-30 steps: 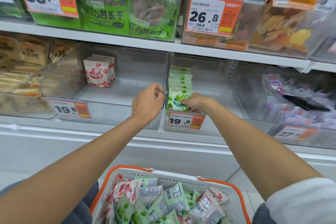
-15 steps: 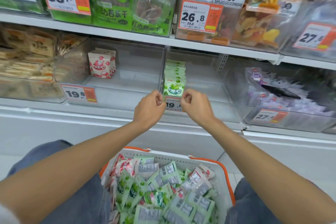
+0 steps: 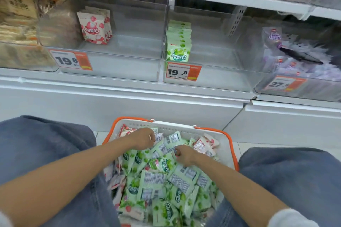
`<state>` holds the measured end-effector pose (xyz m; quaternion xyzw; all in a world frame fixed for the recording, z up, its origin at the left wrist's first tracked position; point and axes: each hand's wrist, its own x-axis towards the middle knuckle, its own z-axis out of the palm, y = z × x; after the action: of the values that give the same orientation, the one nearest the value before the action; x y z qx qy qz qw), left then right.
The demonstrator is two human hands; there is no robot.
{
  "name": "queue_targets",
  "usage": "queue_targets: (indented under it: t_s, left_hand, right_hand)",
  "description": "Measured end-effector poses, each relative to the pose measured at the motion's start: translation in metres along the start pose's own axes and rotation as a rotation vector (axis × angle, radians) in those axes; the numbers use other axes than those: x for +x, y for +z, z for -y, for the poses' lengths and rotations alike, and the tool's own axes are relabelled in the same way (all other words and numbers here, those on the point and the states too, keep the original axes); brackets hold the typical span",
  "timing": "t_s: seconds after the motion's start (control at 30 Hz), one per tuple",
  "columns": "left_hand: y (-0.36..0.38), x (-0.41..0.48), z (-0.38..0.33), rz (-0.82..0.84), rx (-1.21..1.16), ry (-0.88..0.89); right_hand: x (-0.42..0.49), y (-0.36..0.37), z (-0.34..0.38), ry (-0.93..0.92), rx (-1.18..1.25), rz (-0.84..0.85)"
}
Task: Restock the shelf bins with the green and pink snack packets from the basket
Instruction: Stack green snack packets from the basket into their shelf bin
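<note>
Hands, two of them, are down in the one white basket (image 3: 212,131), near, below the shelf (image 3: 129,94). Left hand (image 3: 143,138) curls its fingers onto packets at the far left side; if it grips one, I cannot tell. Right hand (image 3: 185,155) pinches the edge of a green packet (image 3: 172,141) lying back up. Green packets (image 3: 162,164) in the basket are many, pink packets (image 3: 204,143) fewer, too mixed for counting. Far, two clear bins: left bin (image 3: 132,24) holds one short pink row (image 3: 92,29), right bin (image 3: 212,42) one green row (image 3: 178,49).
</note>
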<state>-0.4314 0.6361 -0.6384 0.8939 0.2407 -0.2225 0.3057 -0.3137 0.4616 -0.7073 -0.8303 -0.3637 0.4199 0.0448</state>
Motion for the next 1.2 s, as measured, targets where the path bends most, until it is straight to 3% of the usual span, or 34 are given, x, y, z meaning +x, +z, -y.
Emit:
queue_targets:
  t_s: [0.17,0.33,0.43,0.53,0.67,0.83,0.97,1.03,1.2]
  left_hand:
    - [0.008,0.003,0.01,0.008,-0.002,0.031]
    - [0.01,0.005,0.011,-0.004,-0.042,0.02]
    - [0.006,0.001,0.004,-0.037,-0.179,0.091]
    - [-0.012,-0.001,-0.013,-0.167,-0.292,0.195]
    - [-0.053,-0.001,-0.04,-0.32,-0.234,0.304]
    - [-0.097,-0.008,-0.072,-0.397,-0.491,0.422]
    - [-0.133,-0.02,-0.093,-0.464,-0.741,0.488]
    - [-0.153,-0.02,-0.099,-0.552,-0.733,0.473]
    - [-0.195,-0.011,-0.102,-0.918,-0.533,0.308]
  right_hand:
    - [0.012,0.012,0.012,0.052,0.113,-0.141]
    - [-0.001,-0.012,0.021,-0.11,0.323,-0.173]
    - [-0.013,-0.052,0.038,-0.255,0.351,-0.284]
    - [-0.031,-0.095,0.054,-0.37,0.42,-0.391]
    - [-0.063,-0.148,0.07,-0.422,0.553,-0.5]
    - [-0.096,-0.204,0.084,-0.473,0.618,-0.612]
    - [-0.117,-0.244,0.09,-0.47,0.602,-0.572]
    - [-0.121,-0.261,0.095,-0.486,0.668,-0.592]
    - [-0.097,-0.305,0.1,-0.414,0.789,-0.82]
